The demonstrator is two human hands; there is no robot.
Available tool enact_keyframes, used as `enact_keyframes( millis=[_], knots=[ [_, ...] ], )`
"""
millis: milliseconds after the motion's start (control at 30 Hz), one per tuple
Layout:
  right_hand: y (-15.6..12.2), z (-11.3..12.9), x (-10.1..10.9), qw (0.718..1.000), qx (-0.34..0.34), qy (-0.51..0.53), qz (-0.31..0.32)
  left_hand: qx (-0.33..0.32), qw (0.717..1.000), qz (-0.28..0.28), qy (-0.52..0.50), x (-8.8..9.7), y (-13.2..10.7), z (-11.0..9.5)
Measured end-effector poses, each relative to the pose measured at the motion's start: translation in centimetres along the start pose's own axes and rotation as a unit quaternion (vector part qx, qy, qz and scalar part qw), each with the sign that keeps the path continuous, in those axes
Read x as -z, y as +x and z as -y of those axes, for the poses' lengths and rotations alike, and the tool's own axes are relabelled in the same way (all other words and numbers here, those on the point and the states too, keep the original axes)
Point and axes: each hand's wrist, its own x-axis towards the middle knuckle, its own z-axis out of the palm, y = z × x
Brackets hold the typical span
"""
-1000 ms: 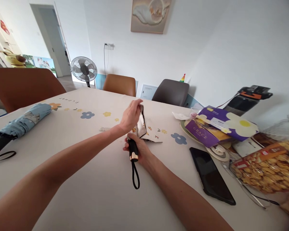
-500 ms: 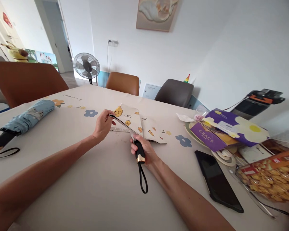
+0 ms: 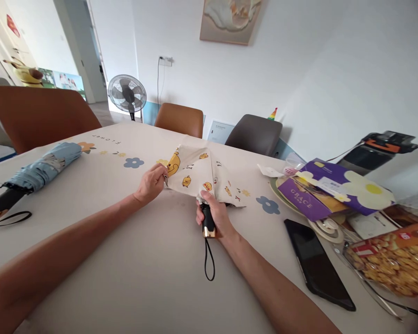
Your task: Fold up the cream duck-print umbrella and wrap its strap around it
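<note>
Cream umbrella (image 3: 194, 172), one, in two grips (image 3: 220, 217); blue umbrella (image 3: 46, 166), one.

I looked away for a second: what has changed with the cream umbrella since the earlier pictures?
The left hand has moved leftward, drawing the cream canopy out to that side, so more yellow prints show. The right hand keeps its grip on the black handle; the blue umbrella and phone lie as before.
</note>
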Motion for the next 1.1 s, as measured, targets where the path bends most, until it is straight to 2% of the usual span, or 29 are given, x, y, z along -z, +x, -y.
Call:
enact_keyframes(
  millis=[200, 300, 667, 800, 933, 967, 1033, 1100],
  knots=[
    [0.1, 0.4, -0.1, 0.999, -0.023, -0.004, -0.048, 0.021, 0.998, 0.056, 0.033, -0.4, -0.5, 0.6],
    [-0.1, 0.5, -0.2, 0.997, -0.04, 0.016, -0.07, 0.01, 0.996, 0.075, 0.039, -0.4, -0.6, 0.6],
    [-0.1, 0.4, 0.1, 0.996, -0.047, 0.05, -0.059, 0.005, 0.998, 0.048, 0.032, -0.7, -0.7, 1.0],
    [-0.2, 0.2, 0.0, 0.997, -0.036, 0.06, -0.018, 0.047, 0.996, 0.062, 0.041, -0.7, -0.7, 1.1],
    [-0.5, -0.2, -0.4, 0.999, -0.028, 0.033, -0.027, 0.109, 0.979, 0.171, 0.037, -0.6, -0.4, 1.3],
    [-0.6, -0.2, -0.6, 0.999, -0.022, 0.023, -0.028, 0.128, 0.975, 0.18, 0.034, -0.5, -0.3, 1.2],
    [-0.8, -0.3, -0.8, 0.999, -0.015, 0.007, -0.027, 0.172, 0.974, 0.145, 0.03, -0.3, 0.3, 0.8],
    [-0.9, -0.3, -0.9, 0.999, -0.015, -0.001, -0.029, 0.23, 0.97, 0.074, 0.022, 0.0, 1.0, 0.3]
  ],
)
